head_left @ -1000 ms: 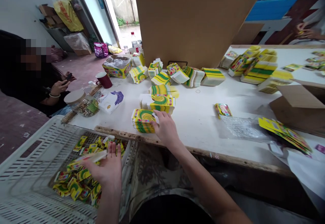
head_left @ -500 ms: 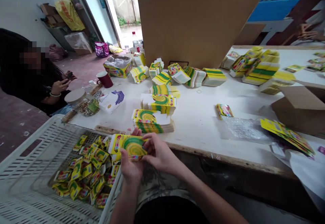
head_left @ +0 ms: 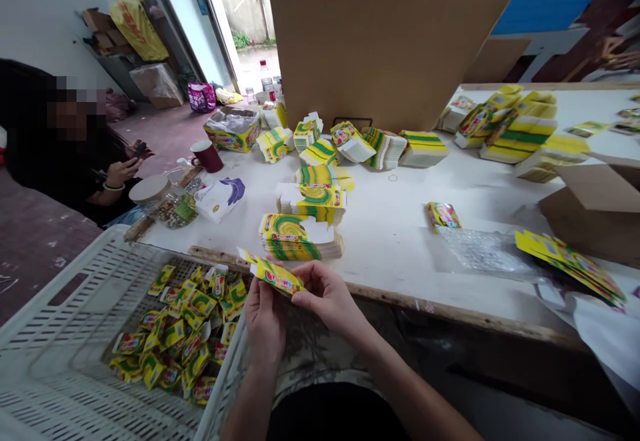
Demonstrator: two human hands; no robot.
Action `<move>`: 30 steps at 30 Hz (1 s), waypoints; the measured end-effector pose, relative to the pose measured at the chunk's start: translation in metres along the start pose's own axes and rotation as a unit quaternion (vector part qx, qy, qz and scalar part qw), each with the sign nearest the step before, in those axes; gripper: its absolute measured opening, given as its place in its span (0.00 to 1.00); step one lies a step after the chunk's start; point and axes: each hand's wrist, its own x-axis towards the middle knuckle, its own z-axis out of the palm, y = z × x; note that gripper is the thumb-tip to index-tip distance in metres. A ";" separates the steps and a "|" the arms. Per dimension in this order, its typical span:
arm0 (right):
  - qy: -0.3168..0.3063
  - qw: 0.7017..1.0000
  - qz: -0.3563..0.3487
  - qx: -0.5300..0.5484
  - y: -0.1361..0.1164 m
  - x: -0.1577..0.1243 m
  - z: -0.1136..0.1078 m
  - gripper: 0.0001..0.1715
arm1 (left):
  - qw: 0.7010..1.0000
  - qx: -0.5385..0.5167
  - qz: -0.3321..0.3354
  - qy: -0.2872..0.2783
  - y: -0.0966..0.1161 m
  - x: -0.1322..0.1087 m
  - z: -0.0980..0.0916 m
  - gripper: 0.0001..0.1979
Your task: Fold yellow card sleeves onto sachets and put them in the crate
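Both hands hold one small yellow-and-green crayon box (head_left: 277,277) at the table's front edge, its left end flap sticking out. My left hand (head_left: 265,314) grips it from below on the left, fingers closed. At the right end, my right hand (head_left: 325,294) pinches it between thumb and fingers. Just beyond lies a stack of flat box blanks (head_left: 300,237), with another stack (head_left: 315,201) behind it. Below and left, a white plastic basket (head_left: 65,334) contains many small yellow boxes (head_left: 175,334).
A large cardboard sheet (head_left: 370,41) rises behind more stacked blanks (head_left: 423,149). To the left are a lidded jar (head_left: 173,207), a dark red mug (head_left: 207,156) and a seated person (head_left: 65,154) holding a phone. Clear plastic wrap (head_left: 480,251) and an open carton (head_left: 595,214) lie right.
The box in my hands has been tilted from showing its broad face to showing its narrow printed side. My left hand has shifted its grip beneath it.
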 end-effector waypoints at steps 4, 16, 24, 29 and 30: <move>-0.008 0.997 0.019 0.080 0.000 -0.004 0.003 0.20 | 1.000 0.002 0.012 0.027 -0.002 0.000 -0.001 0.15; 0.036 0.987 -0.035 -0.150 0.000 -0.008 -0.007 0.07 | 0.998 0.007 0.020 0.052 0.012 0.003 -0.004 0.16; 0.006 0.872 -0.222 -0.437 -0.039 -0.018 -0.037 0.13 | 0.973 0.161 -0.022 -0.162 0.072 0.020 -0.021 0.35; -0.083 0.774 -0.316 -0.542 -0.042 -0.021 -0.032 0.17 | 0.848 0.417 0.008 -0.329 0.074 0.015 -0.014 0.46; -0.065 0.785 -0.320 -0.527 -0.041 -0.022 -0.030 0.20 | 0.829 0.446 0.016 -0.336 0.067 0.013 -0.011 0.43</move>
